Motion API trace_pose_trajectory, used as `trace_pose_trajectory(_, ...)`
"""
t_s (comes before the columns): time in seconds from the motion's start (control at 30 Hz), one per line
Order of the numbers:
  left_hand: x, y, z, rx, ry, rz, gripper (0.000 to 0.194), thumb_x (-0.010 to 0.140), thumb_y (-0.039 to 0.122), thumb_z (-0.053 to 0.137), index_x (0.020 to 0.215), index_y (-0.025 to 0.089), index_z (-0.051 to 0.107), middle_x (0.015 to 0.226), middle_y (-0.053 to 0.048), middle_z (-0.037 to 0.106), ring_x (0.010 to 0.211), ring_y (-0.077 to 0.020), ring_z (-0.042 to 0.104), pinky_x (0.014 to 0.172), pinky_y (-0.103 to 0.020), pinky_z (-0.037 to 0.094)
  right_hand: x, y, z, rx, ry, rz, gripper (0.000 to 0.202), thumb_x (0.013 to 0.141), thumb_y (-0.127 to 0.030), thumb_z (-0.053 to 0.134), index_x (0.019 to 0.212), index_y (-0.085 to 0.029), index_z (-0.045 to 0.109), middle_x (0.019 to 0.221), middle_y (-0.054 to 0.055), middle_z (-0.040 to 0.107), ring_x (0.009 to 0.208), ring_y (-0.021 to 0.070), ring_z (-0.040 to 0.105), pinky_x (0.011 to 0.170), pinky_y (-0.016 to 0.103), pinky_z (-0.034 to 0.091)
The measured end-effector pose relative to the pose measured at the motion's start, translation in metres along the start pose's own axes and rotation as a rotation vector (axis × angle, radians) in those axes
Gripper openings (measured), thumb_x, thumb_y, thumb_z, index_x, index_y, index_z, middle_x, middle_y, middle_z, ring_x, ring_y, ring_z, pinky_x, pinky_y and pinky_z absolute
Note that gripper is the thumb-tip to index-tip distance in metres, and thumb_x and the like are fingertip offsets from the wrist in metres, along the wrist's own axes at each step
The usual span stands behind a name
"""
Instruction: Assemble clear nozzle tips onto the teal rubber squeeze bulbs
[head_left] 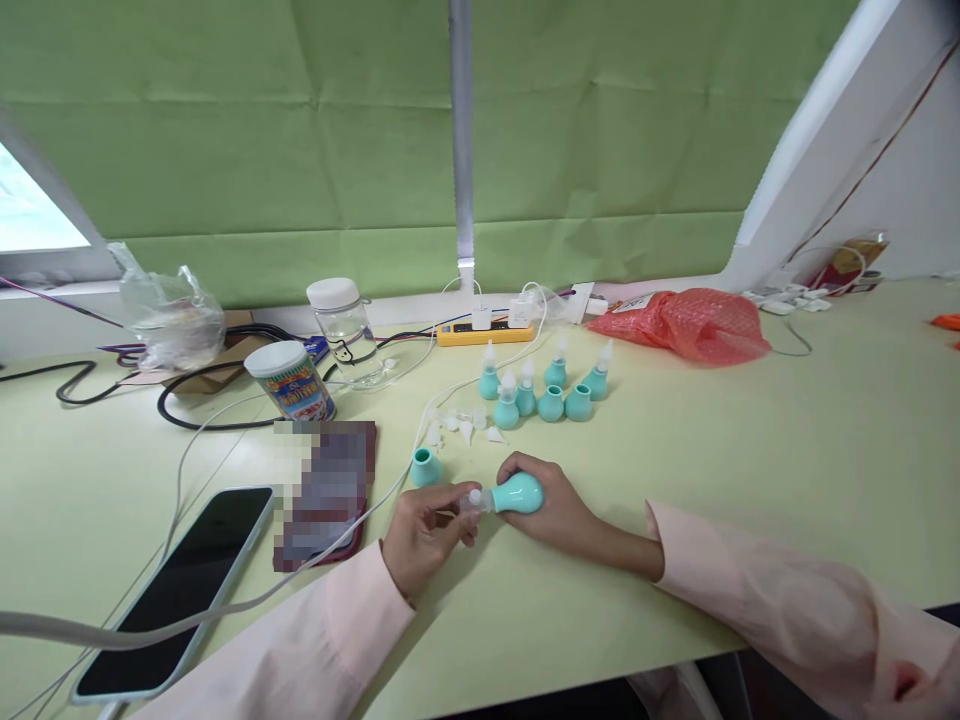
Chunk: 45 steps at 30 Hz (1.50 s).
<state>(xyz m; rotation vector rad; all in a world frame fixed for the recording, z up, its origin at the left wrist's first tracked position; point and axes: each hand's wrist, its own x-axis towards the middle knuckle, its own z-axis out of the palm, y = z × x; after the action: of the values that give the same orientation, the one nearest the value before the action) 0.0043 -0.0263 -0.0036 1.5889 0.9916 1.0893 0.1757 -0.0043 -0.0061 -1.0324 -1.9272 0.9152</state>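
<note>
My right hand (551, 505) is wrapped round a teal squeeze bulb (520, 493), which lies on its side in the air near the table's front. At the bulb's neck, my left hand (427, 535) pinches a clear nozzle piece (477, 500) that meets the bulb. Just beyond the left hand a teal bulb (426, 467) with a bare opening stands upright. Farther back stands a group of teal bulbs; several carry clear tips, such as this one (506, 402), and two have bare openings (551, 403). Small loose clear pieces (466, 430) lie in front of them.
A dark phone (176, 590) and a red-edged, partly blurred item (330, 495) lie at left, crossed by a white cable (315, 560). Behind are a printed canister (291, 382), a clear jar (346, 335), a yellow power strip (480, 335) and a red bubble-wrap bundle (690, 325).
</note>
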Motion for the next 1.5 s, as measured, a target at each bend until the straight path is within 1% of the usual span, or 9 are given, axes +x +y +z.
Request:
trace_pose_trajectory(0.3, -0.006, -0.007, -0.004, 0.336, -0.025, 0.286, 0.024, 0.076, 0.018, 0.050, 0.097, 0.013, 0.060, 0.071, -0.007, 0.059, 0.053, -0.0115, 0.055, 0.049, -0.023, 0.050, 0.006, -0.003, -0.004, 0.265, -0.283, 0.470, 0.025, 0.053, -0.020, 0.063, 0.070, -0.019, 0.044, 0.047, -0.010, 0.036, 0.033, 0.0029, 0.029, 0.027, 0.015, 0.024)
trace_pose_trajectory(0.73, -0.006, -0.009, -0.003, 0.520, -0.071, 0.683, 0.038, 0.075, 0.003, 0.046, 0.109, 0.019, 0.049, 0.083, -0.009, 0.058, 0.069, -0.0136, 0.057, 0.056, -0.022, 0.046, 0.011, -0.007, -0.015, 0.425, -0.531, 0.643, 0.028, 0.050, -0.017, 0.068, 0.064, -0.018, 0.044, 0.040, -0.012, 0.035, 0.031, 0.0003, 0.025, 0.025, 0.012, 0.016)
trace_pose_trajectory(0.87, -0.006, -0.002, -0.004, 0.387, -0.046, 0.482, 0.021, 0.071, 0.011, 0.055, 0.091, 0.016, 0.060, 0.075, -0.007, 0.061, 0.062, -0.0135, 0.056, 0.052, -0.023, 0.047, 0.008, -0.009, -0.011, 0.559, -0.542, 0.633, 0.032, 0.050, -0.016, 0.070, 0.070, -0.017, 0.044, 0.045, -0.011, 0.038, 0.032, -0.0004, 0.026, 0.027, 0.011, 0.018)
trace_pose_trajectory(0.97, -0.005, 0.003, -0.004, 0.130, 0.008, 0.176, 0.019, 0.064, 0.021, 0.064, 0.082, 0.013, 0.062, 0.070, -0.006, 0.063, 0.057, -0.0138, 0.056, 0.047, -0.023, 0.047, 0.007, -0.011, -0.010, 0.673, -0.600, 0.555, 0.043, 0.054, -0.024, 0.071, 0.087, -0.020, 0.045, 0.058, -0.007, 0.047, 0.038, 0.0016, 0.037, 0.032, 0.013, 0.031)
trace_pose_trajectory(1.03, -0.004, 0.004, -0.004, 0.011, 0.061, 0.057, 0.022, 0.061, 0.024, 0.067, 0.080, 0.013, 0.063, 0.069, -0.006, 0.063, 0.055, -0.0132, 0.055, 0.046, -0.023, 0.046, 0.009, -0.009, -0.012, 0.691, -0.548, 0.416, 0.045, 0.061, -0.037, 0.065, 0.096, -0.020, 0.043, 0.073, -0.002, 0.053, 0.046, 0.0058, 0.047, 0.040, 0.019, 0.041)
trace_pose_trajectory(1.2, -0.001, 0.004, -0.005, 0.029, 0.181, 0.109, 0.019, 0.060, 0.024, 0.068, 0.076, 0.015, 0.066, 0.064, -0.002, 0.058, 0.057, -0.0113, 0.050, 0.048, -0.022, 0.042, 0.021, 0.006, -0.023, 0.400, -0.165, 0.060, 0.036, 0.074, -0.046, 0.047, 0.097, -0.017, 0.050, 0.095, 0.006, 0.054, 0.076, 0.0140, 0.054, 0.059, 0.025, 0.046)
trace_pose_trajectory(1.3, -0.002, 0.003, -0.005, 0.128, 0.194, 0.135, 0.017, 0.063, 0.025, 0.066, 0.076, 0.015, 0.066, 0.060, 0.000, 0.052, 0.055, -0.0099, 0.046, 0.048, -0.022, 0.039, 0.026, 0.021, -0.023, -0.073, -0.047, 0.013, 0.034, 0.078, -0.040, 0.044, 0.101, -0.017, 0.052, 0.086, 0.006, 0.058, 0.065, 0.0119, 0.053, 0.054, 0.023, 0.043)
trace_pose_trajectory(1.4, -0.005, 0.003, -0.003, 0.299, 0.186, 0.277, 0.018, 0.061, 0.025, 0.068, 0.077, 0.015, 0.065, 0.056, 0.002, 0.046, 0.050, -0.0083, 0.042, 0.048, -0.022, 0.037, 0.031, 0.037, -0.018, -0.583, 0.039, 0.010, 0.031, 0.076, -0.036, 0.048, 0.099, -0.017, 0.058, 0.061, 0.002, 0.058, 0.056, 0.0127, 0.052, 0.055, 0.024, 0.039)
trace_pose_trajectory(1.5, -0.006, 0.003, -0.003, 0.409, 0.159, 0.408, 0.022, 0.062, 0.026, 0.068, 0.081, 0.016, 0.065, 0.061, 0.001, 0.046, 0.053, -0.0093, 0.043, 0.049, -0.023, 0.038, 0.038, 0.049, -0.014, -0.696, 0.060, 0.053, 0.031, 0.074, -0.036, 0.050, 0.097, -0.019, 0.061, 0.053, 0.002, 0.056, 0.057, 0.0168, 0.054, 0.054, 0.025, 0.036)
